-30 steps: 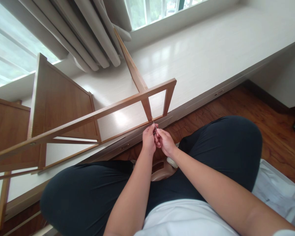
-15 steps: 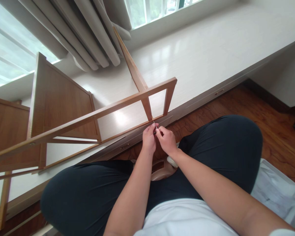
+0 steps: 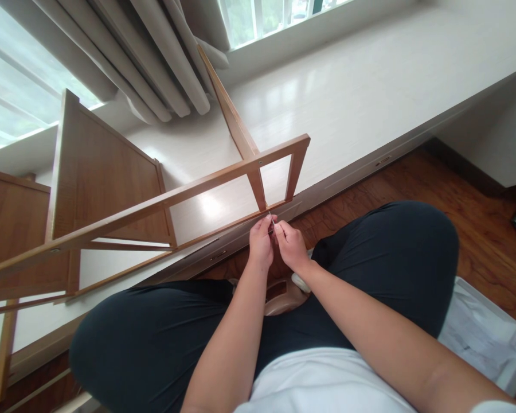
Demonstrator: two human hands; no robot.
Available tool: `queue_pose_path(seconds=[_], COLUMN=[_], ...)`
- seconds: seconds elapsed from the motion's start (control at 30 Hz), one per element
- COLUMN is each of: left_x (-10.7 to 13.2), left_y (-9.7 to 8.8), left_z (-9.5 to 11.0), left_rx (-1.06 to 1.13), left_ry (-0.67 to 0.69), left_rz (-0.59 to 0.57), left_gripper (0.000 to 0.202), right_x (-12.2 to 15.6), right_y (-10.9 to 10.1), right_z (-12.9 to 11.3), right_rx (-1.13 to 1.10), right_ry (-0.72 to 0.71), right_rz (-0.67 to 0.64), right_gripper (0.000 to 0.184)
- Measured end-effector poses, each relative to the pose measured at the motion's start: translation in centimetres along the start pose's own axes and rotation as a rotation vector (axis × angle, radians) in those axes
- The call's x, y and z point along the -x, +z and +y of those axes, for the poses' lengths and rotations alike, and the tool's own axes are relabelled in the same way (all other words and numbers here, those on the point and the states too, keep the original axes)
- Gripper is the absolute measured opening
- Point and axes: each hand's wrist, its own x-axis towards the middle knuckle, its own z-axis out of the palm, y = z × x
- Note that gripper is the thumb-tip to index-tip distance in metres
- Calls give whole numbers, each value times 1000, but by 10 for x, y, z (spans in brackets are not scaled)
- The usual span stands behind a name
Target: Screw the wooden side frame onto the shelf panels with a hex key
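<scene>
A wooden shelf frame (image 3: 206, 182) lies on its side on the white ledge, one long edge toward me. At its lower rail (image 3: 279, 205), near the right end, both my hands meet. Between them shows a thin metal rod, which looks like a hex key (image 3: 271, 217). My left hand (image 3: 261, 240) is closed, its thumb and fingers pinched around the rod close to the rail. My right hand (image 3: 291, 244) is closed on the rod's near end. Whatever screw is at the rod's tip is too small and covered to make out.
Wooden shelf panels (image 3: 107, 172) stand up from the frame at left. Grey curtains (image 3: 155, 57) hang behind, by the windows. The white ledge (image 3: 370, 86) runs to the right. A white tray with plastic wrapping (image 3: 481, 332) lies on the wooden floor (image 3: 473, 206) by my right knee.
My right hand has turned very slightly around the rod. The shelf frame and my left hand stay almost where they were.
</scene>
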Motion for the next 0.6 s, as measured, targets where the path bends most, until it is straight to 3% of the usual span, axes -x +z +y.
queue_pose_path(seconds=[0.33,0.6], left_x=[-3,-1], left_y=[-2,-1], left_z=[-2,0], left_rx=[10,-41], left_ry=[11,7], left_rz=[23,-29], left_gripper=[20,32], right_x=[-1,-2], right_y=[2,1], right_z=[4,2], right_rx=[48,-249], right_ry=[-3,24], right_rz=[1,-23], right_gripper=[31,42])
